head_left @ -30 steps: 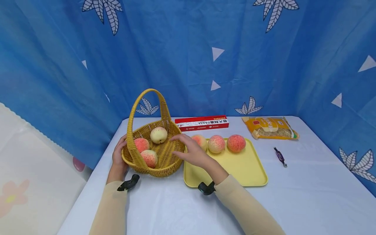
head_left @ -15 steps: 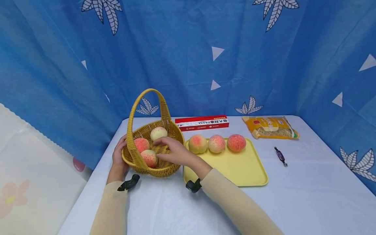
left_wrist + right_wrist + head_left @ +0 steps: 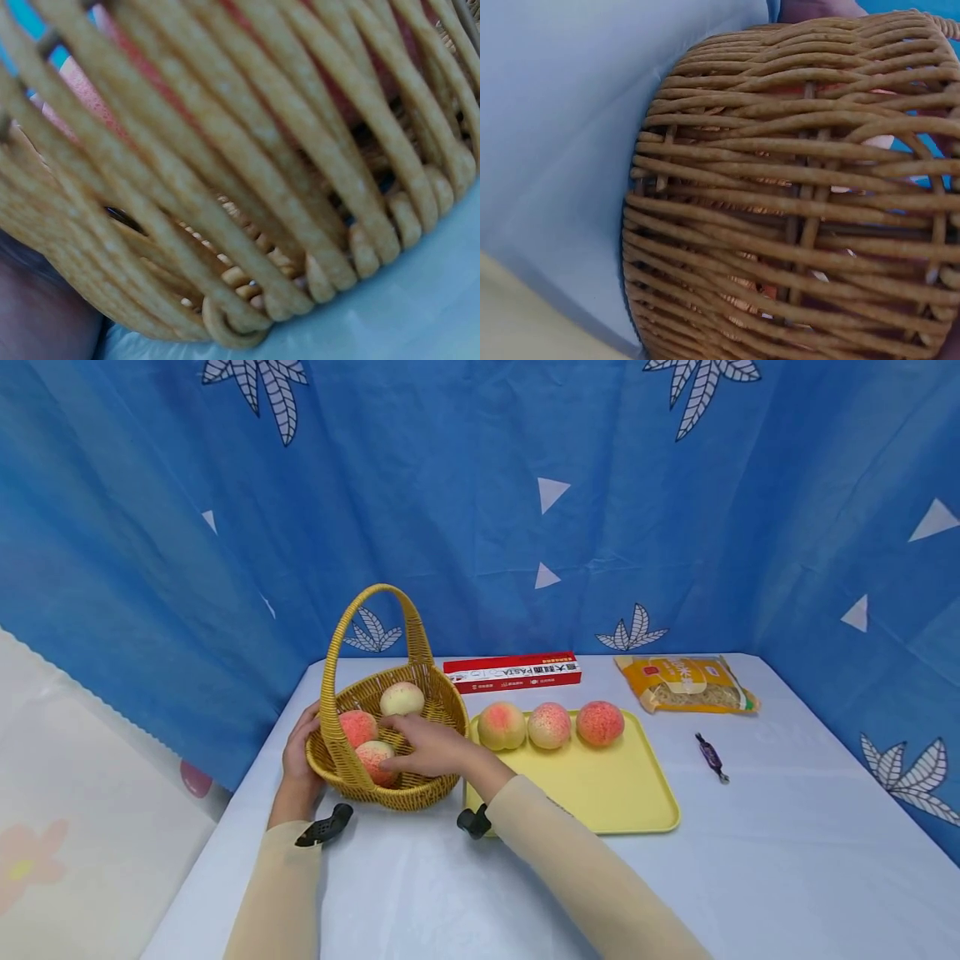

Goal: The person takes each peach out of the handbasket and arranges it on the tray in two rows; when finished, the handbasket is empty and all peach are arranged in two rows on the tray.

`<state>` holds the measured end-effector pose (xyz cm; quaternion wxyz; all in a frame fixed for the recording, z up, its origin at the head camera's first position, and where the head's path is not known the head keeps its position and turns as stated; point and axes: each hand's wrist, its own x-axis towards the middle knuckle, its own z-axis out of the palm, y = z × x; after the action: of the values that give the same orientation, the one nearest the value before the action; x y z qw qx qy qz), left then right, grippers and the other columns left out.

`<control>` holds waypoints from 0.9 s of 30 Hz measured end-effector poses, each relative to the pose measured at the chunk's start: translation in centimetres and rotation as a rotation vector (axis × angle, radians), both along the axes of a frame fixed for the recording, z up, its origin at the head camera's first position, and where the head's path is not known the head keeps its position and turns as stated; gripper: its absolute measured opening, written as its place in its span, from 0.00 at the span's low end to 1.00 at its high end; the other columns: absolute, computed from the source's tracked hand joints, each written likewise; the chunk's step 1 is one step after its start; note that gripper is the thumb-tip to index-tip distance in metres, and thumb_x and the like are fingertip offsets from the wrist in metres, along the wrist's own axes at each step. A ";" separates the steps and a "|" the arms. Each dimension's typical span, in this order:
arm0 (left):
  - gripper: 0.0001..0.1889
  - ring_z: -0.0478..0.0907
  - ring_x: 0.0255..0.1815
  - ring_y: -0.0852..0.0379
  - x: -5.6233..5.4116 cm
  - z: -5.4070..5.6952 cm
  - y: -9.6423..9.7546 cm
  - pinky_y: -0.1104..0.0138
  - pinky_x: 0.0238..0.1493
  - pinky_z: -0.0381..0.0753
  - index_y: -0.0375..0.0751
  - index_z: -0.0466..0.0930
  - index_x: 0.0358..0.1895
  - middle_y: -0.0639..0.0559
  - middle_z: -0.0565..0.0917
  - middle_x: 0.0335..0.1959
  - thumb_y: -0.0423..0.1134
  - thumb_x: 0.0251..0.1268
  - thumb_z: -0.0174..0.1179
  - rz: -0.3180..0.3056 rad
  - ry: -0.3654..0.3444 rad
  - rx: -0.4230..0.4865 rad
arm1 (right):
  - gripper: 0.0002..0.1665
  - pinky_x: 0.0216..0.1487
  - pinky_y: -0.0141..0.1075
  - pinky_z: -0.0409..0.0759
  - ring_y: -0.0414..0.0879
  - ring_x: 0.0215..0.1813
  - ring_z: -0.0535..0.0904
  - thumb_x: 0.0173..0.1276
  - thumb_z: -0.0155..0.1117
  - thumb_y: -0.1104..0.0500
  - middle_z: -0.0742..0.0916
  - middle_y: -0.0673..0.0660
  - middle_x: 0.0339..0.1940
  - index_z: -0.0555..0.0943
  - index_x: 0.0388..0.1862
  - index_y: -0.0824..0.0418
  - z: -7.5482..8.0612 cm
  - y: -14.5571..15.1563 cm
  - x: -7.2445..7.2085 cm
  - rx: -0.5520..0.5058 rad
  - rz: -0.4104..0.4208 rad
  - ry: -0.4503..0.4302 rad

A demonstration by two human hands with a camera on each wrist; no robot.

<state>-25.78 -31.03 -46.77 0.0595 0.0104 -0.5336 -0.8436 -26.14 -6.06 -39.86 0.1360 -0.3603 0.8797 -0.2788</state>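
Observation:
My left hand (image 3: 297, 750) holds the left side of a yellow wicker basket (image 3: 427, 793), close to the foot of its tall handle. Three peaches lie in the basket: a pale peach (image 3: 402, 697) at the back, a red peach (image 3: 357, 727) at the left and a speckled peach (image 3: 372, 758) in front. Over the right rim reaches my right hand (image 3: 431, 748), thumb and fingers spread apart. Its thumb is right at the speckled peach, its fingertips near the red one. In the two wrist views the woven basket wall (image 3: 247, 165) fills most of the picture.
Right of the basket is a yellow tray (image 3: 600, 793) with a row of three peaches (image 3: 549, 725) along its back edge. Behind stand a red pasta box (image 3: 513, 673) and an orange food packet (image 3: 686, 683). A purple wrapped candy (image 3: 711, 757) lies at the right.
My right hand has moved left from above the basket's right rim, down among the peaches inside. The left hand and the basket have stayed in place.

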 end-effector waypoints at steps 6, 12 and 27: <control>0.20 0.76 0.53 0.66 0.1 0.0 0.0 0.77 0.55 0.77 0.58 0.73 0.63 0.64 0.78 0.56 0.39 0.79 0.37 0.012 0.003 -0.013 | 0.40 0.71 0.45 0.72 0.45 0.75 0.70 0.71 0.55 0.32 0.74 0.47 0.75 0.61 0.78 0.42 -0.1 -0.7 0.3 0.156 0.042 0.047; 0.20 0.74 0.55 0.66 0.1 0.0 -0.1 0.77 0.57 0.76 0.57 0.72 0.65 0.64 0.78 0.57 0.39 0.79 0.37 0.015 0.001 -0.020 | 0.42 0.70 0.48 0.72 0.44 0.74 0.70 0.71 0.51 0.29 0.73 0.43 0.75 0.57 0.80 0.36 -0.5 -1.1 0.4 0.230 0.026 0.076; 0.21 0.75 0.53 0.66 0.0 -0.1 -0.1 0.78 0.56 0.77 0.56 0.69 0.68 0.65 0.78 0.57 0.40 0.80 0.36 0.004 -0.007 -0.009 | 0.35 0.59 0.41 0.79 0.41 0.61 0.80 0.70 0.61 0.36 0.82 0.44 0.62 0.66 0.72 0.42 -0.7 -1.1 0.8 0.203 -0.033 0.101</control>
<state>-25.76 -31.16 -46.89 0.0594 0.0140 -0.5375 -0.8410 -25.36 -7.14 -40.56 0.1228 -0.3435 0.9150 -0.1721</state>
